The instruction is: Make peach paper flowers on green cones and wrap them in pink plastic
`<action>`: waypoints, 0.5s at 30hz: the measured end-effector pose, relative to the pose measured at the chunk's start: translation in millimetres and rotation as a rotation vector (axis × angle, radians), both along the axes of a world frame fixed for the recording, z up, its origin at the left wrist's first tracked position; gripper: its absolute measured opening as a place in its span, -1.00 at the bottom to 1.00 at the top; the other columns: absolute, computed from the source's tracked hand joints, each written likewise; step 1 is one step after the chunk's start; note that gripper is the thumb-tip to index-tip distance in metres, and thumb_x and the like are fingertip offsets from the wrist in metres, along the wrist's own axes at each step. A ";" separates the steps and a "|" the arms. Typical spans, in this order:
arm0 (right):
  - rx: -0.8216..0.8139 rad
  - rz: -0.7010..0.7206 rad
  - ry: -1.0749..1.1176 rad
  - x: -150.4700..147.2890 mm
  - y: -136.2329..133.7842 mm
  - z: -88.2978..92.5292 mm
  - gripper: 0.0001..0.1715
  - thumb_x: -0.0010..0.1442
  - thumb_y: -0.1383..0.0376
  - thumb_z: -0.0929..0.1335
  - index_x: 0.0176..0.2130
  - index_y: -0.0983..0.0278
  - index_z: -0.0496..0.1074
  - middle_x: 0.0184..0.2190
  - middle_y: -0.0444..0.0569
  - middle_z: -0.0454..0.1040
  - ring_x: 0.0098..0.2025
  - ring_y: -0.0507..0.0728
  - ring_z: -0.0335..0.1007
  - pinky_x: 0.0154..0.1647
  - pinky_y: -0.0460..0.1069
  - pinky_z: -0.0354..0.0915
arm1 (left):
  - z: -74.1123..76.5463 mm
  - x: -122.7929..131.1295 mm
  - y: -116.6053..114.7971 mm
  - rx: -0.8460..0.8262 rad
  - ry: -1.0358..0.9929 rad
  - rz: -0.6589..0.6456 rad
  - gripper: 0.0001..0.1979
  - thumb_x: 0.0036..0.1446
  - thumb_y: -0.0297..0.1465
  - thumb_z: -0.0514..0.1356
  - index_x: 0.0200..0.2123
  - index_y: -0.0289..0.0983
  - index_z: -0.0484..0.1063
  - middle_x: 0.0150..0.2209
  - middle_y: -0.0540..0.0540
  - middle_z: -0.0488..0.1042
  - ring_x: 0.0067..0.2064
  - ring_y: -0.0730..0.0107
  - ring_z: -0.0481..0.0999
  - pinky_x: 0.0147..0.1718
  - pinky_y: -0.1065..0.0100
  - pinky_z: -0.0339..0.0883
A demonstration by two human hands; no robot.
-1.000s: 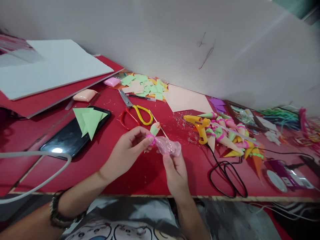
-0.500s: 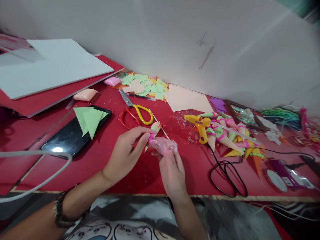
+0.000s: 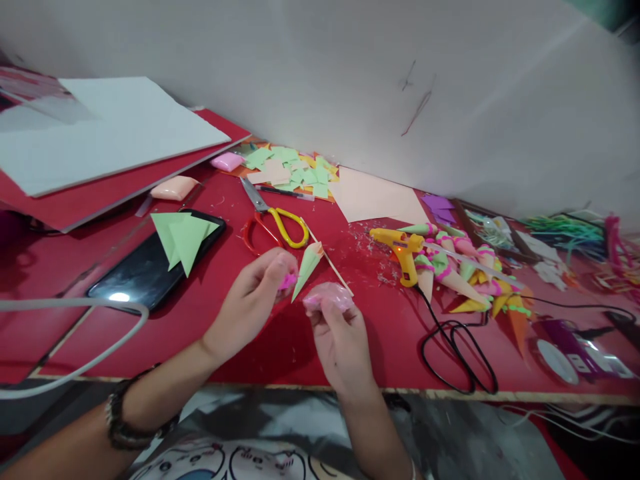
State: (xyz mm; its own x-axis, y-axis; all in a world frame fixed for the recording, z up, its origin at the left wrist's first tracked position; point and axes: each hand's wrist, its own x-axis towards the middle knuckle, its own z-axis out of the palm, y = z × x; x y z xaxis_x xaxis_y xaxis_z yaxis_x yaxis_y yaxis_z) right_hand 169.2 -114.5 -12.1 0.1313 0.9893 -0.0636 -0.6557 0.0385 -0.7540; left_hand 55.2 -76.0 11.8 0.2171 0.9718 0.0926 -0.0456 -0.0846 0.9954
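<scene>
Pinched in the fingers of my left hand (image 3: 250,297) is a small lump of bright pink clay (image 3: 288,281). My right hand (image 3: 345,343) grips a clear plastic bag (image 3: 330,293) with pink clay inside. The two hands are apart over the red table. Just beyond them lies a pale green paper cone (image 3: 309,270) with a peach tip showing at its wide end. A thin wooden stick (image 3: 336,272) rests beside the cone. Scissors (image 3: 273,217) with one red and one yellow handle lie farther back.
A yellow glue gun (image 3: 401,250) stands right of my hands, its black cord (image 3: 457,353) looping toward the table edge. Several decorated paper cones (image 3: 457,283) are piled behind it. A phone (image 3: 150,273) bearing green paper triangles (image 3: 186,241) lies left, near a white cable (image 3: 100,347).
My left hand has pulled away from the bag with a lump of pink clay. My right hand has kept the bag, now bunched lower, and the paper cone shows fully.
</scene>
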 end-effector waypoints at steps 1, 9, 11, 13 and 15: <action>0.001 -0.001 0.008 0.6 0.2 0.1 -0.94 -0.02 0.39 0.37 -0.50 0.29 0.48 -0.51 -0.15 0.45 -0.44 -0.08 0.34 -0.37 -0.20 0.28 | -1.0 -0.5 0.6 -0.049 -0.060 -0.016 -0.68 0.19 -0.22 -0.12 -0.51 -0.27 0.19 -0.61 0.08 0.12 -0.58 0.55 0.10 -0.59 0.51 0.04; -0.022 0.034 0.042 3.4 -0.1 1.1 -0.88 0.02 0.40 0.35 -0.51 0.32 0.47 -0.54 -0.12 0.45 -0.47 -0.07 0.33 -0.41 -0.19 0.27 | 1.5 1.5 1.6 -0.273 -0.364 -0.026 -0.56 0.13 -0.16 -0.03 -0.67 -0.27 -0.04 -0.69 0.12 -0.14 -0.66 0.60 -0.09 -0.69 0.53 -0.09; -0.036 0.039 0.052 3.2 -0.2 0.3 -0.88 0.03 0.39 0.34 -0.51 0.31 0.47 -0.54 -0.12 0.45 -0.46 -0.07 0.34 -0.40 -0.19 0.28 | 3.3 1.3 2.1 -0.349 -0.458 -0.084 -0.60 0.10 -0.17 0.00 -0.64 -0.27 -0.01 -0.68 0.13 -0.12 -0.66 0.62 -0.09 -0.70 0.55 -0.06; -0.037 0.052 0.065 3.5 -0.1 -0.7 -0.87 0.03 0.38 0.34 -0.51 0.31 0.48 -0.53 -0.12 0.46 -0.45 -0.07 0.35 -0.40 -0.19 0.29 | 4.1 0.3 2.9 -0.436 -0.526 -0.176 -0.66 0.11 -0.20 -0.02 -0.59 -0.27 0.05 -0.65 0.13 -0.08 -0.66 0.63 -0.09 -0.71 0.57 -0.05; -0.043 0.084 0.092 4.6 0.2 -1.5 -0.87 0.04 0.37 0.33 -0.48 0.30 0.49 -0.50 -0.12 0.48 -0.43 -0.07 0.37 -0.38 -0.20 0.30 | 3.9 -0.7 3.2 -0.471 -0.528 -0.206 -0.71 0.14 -0.27 -0.03 -0.57 -0.28 0.08 -0.63 0.12 -0.04 -0.65 0.64 -0.06 -0.70 0.58 -0.03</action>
